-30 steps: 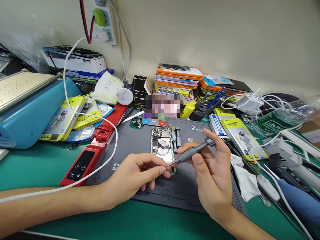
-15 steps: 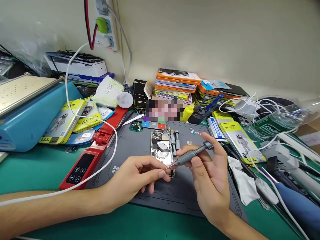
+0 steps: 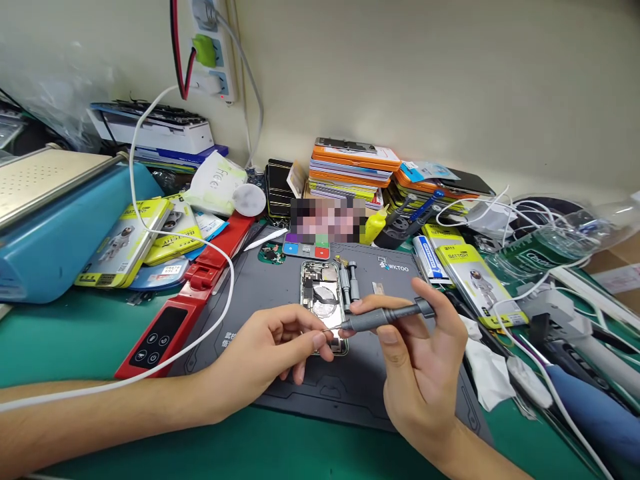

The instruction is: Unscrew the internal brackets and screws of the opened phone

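Note:
My right hand (image 3: 425,353) grips a grey precision screwdriver (image 3: 373,319) by its knurled handle, the forefinger bent over its end cap. The driver lies almost level, its thin tip pointing left. At that tip, my left hand (image 3: 280,350) is closed, thumb and forefinger pinched together; whatever small thing sits between them is too small to make out. Behind the fingers lies an opened phone (image 3: 323,290) with its inner parts bared, its lower part partly covered by my hands. Two more grey screwdrivers (image 3: 354,281) lie alongside the phone's right edge.
A dark grey work mat (image 3: 270,293) lies beneath the phone. A red device (image 3: 155,340) with touch buttons stands left, crossed by a white cable (image 3: 231,293). Yellow battery boxes (image 3: 475,283) and a plastic bottle (image 3: 540,253) are at right. Stacked cases (image 3: 353,167) stand behind.
The screwdriver has swung from a slant to nearly level, its tip shifting slightly up and left with my left fingertips. My right hand has moved a little right.

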Available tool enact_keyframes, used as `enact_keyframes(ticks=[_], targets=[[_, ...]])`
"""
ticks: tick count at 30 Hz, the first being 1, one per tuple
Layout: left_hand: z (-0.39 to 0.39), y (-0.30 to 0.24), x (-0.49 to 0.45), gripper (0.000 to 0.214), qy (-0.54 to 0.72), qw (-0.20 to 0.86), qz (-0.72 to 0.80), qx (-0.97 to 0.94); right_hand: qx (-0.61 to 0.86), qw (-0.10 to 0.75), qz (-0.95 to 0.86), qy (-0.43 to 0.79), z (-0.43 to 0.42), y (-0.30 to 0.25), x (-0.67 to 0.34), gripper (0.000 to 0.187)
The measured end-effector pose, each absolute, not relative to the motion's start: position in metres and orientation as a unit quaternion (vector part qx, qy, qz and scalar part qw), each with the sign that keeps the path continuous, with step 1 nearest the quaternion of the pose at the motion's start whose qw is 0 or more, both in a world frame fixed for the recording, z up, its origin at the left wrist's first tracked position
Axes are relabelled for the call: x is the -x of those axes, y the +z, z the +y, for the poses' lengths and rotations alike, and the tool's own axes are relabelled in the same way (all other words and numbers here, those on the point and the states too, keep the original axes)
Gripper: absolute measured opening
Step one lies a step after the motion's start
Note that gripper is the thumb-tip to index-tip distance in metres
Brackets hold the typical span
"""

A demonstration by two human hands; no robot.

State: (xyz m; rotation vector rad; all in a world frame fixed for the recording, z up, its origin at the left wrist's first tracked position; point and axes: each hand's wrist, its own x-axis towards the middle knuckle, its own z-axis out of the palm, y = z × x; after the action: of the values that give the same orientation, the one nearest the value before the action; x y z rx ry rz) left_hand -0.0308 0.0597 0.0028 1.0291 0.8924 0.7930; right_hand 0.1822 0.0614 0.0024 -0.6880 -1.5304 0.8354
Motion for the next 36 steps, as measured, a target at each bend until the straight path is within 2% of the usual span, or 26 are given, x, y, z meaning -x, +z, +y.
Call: enact_keyframes(ticks=[14, 36], targets=[[0.062, 0.006, 0.028, 0.025, 0.375, 0.729, 0.378, -0.430, 0.329, 0.578, -0.568, 0.484, 0.066, 0.009, -0.177, 0.041], [0.061, 0.007, 0.029, 0.016, 0.381, 0.743, 0.358, -0.418, 0.367, 0.530, -0.466, 0.606, 0.069, 0.015, -0.180, 0.042]])
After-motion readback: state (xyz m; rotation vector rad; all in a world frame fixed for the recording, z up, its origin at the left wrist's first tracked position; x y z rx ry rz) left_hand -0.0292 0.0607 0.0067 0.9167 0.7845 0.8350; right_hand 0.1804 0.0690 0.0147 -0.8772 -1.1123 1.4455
